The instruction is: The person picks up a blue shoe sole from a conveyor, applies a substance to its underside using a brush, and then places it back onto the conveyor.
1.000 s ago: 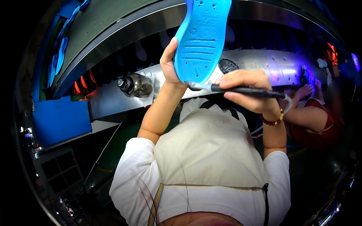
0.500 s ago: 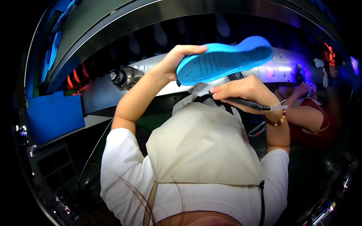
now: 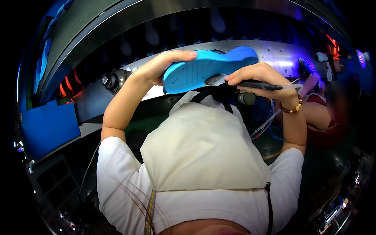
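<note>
A blue shoe sole [image 3: 192, 72] is held up in front of me, tilted, its grooved inner face turned toward me. My left hand [image 3: 160, 67] grips its left end, thumb along the upper edge and the other fingers behind, partly hidden. In my right hand [image 3: 260, 78] is a brush with a black handle [image 3: 256, 84], a thin clear tube running from its back end past my wrist. The brush's grey bristles [image 3: 215, 80] lie against the sole's lower face, near its middle.
Behind the sole runs a metal ledge [image 3: 274, 56], with several soles hanging in the dark above it. A black knob [image 3: 109, 81] stands at the left, beside a blue panel [image 3: 51, 125]. A co-worker's hand [image 3: 311, 82] works under purple light at the right.
The sole has shifted left and slightly down. The brush has moved from the sole's lower left rim onto its inner face, nearer the middle.
</note>
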Demonstrator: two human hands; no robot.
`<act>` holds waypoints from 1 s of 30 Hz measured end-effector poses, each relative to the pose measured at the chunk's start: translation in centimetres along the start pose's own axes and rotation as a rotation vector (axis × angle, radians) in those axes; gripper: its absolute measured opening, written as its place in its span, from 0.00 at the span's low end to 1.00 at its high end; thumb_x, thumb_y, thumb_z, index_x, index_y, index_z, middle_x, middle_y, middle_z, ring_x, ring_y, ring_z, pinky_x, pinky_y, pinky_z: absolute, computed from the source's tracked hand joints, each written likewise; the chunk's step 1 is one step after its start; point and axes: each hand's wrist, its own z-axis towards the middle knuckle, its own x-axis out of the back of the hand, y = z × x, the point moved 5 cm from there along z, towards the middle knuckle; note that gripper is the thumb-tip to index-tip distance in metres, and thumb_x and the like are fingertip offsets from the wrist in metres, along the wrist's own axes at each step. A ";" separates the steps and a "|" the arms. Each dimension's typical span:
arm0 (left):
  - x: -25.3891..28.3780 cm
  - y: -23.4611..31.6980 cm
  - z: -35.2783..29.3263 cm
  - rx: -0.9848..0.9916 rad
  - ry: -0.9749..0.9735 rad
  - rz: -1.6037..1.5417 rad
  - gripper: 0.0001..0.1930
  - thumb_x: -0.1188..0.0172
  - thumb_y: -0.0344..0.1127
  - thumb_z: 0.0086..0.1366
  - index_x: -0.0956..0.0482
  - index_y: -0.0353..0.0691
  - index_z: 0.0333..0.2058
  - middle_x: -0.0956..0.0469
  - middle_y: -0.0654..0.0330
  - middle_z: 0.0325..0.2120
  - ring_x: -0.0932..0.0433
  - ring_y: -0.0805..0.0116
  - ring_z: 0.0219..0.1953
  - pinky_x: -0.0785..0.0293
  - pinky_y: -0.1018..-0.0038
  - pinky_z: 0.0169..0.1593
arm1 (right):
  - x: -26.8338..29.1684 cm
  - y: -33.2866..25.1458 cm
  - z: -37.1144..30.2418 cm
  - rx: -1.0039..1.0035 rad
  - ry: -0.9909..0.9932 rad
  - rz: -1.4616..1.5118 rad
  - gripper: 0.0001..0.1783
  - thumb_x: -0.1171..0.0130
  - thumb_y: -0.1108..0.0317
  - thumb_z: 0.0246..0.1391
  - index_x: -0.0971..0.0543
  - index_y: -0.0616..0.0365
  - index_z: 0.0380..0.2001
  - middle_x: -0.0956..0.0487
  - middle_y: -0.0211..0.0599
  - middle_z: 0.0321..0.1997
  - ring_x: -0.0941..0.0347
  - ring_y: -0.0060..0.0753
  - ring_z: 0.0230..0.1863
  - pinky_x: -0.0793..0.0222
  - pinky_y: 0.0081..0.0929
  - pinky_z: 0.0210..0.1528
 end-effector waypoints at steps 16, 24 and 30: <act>0.7 -3.6 3.4 -0.151 -0.276 -0.584 0.32 0.50 0.46 0.54 0.44 0.35 0.55 0.37 0.45 0.49 0.32 0.49 0.48 0.32 0.54 0.45 | -0.7 1.6 -0.6 -0.316 0.293 0.554 0.12 0.45 0.77 0.43 0.24 0.67 0.35 0.23 0.44 0.35 0.26 0.21 0.27 0.32 0.13 0.28; 0.7 -6.0 3.5 -0.120 -0.253 -0.891 0.34 0.49 0.51 0.52 0.43 0.36 0.53 0.36 0.43 0.45 0.31 0.46 0.43 0.31 0.49 0.41 | 0.5 8.3 -1.0 -0.324 0.745 0.241 0.10 0.47 0.72 0.48 0.23 0.63 0.34 0.23 0.34 0.26 0.33 0.16 0.16 0.37 0.12 0.19; 3.7 -9.2 2.5 -0.177 -0.181 -0.912 0.31 0.51 0.48 0.55 0.43 0.37 0.54 0.36 0.44 0.47 0.33 0.45 0.46 0.35 0.44 0.44 | -5.1 7.3 2.3 -0.455 0.825 0.271 0.10 0.45 0.74 0.47 0.23 0.61 0.36 0.23 0.35 0.33 0.36 0.14 0.14 0.43 0.11 0.13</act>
